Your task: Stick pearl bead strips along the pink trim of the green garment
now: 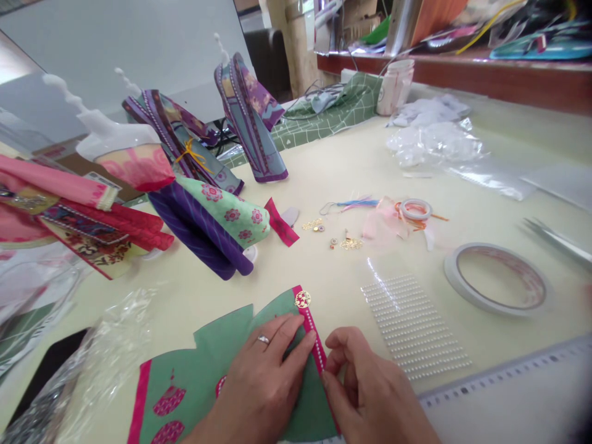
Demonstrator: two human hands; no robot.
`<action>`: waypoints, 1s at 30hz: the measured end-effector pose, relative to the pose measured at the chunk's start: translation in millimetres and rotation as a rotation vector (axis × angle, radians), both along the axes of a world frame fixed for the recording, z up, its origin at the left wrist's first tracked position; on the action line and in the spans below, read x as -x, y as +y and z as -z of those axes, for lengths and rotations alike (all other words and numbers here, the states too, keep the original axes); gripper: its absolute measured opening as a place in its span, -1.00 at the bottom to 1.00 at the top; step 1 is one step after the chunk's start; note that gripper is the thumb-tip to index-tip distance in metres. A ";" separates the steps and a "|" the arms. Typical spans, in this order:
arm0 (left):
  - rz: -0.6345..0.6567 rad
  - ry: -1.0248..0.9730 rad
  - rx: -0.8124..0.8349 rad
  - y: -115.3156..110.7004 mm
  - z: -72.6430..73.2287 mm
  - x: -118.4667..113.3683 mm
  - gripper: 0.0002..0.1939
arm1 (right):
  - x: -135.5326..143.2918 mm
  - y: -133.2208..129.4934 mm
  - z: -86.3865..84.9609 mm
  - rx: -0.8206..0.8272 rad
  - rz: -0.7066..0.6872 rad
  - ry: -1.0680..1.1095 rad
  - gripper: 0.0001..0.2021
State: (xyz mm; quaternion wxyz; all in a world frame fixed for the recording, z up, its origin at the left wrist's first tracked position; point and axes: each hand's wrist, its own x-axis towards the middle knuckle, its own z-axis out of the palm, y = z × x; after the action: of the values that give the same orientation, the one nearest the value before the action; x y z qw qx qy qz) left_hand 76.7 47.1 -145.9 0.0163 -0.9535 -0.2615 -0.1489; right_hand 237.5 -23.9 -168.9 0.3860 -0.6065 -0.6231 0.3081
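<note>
Head view: L hand [263, 385] flat, fingers spread, pinning green paper garment [208, 364] at near tabletop [333, 166] edge, R hand [370, 394] pinched on its pink trim strip [313, 336], bead sheet [411, 327] just R.

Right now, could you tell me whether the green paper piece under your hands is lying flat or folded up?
Lying flat. The green paper piece is spread on the table, the left hand pressing it and the right hand at its pink trim.

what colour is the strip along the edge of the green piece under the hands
Bright pink strip carrying a row of small white pearl dots, edging the green piece; head view shows it.
</note>
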 end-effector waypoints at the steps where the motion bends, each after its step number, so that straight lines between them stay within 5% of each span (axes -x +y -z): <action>1: 0.005 0.000 0.006 0.2 -0.3 -0.2 -0.70 | -0.2 0.0 0.1 0.000 -0.003 -0.002 -0.81; 30: 0.009 -0.005 0.043 -1.0 2.2 0.2 -0.72 | -1.7 -1.3 -1.0 0.015 -0.008 -0.082 -0.86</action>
State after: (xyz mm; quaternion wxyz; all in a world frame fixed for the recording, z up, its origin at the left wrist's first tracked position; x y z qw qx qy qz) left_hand 76.5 46.1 -148.1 -0.0053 -0.9545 -0.2602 -0.1456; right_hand 239.2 -25.2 -167.9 0.3546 -0.6190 -0.6384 0.2890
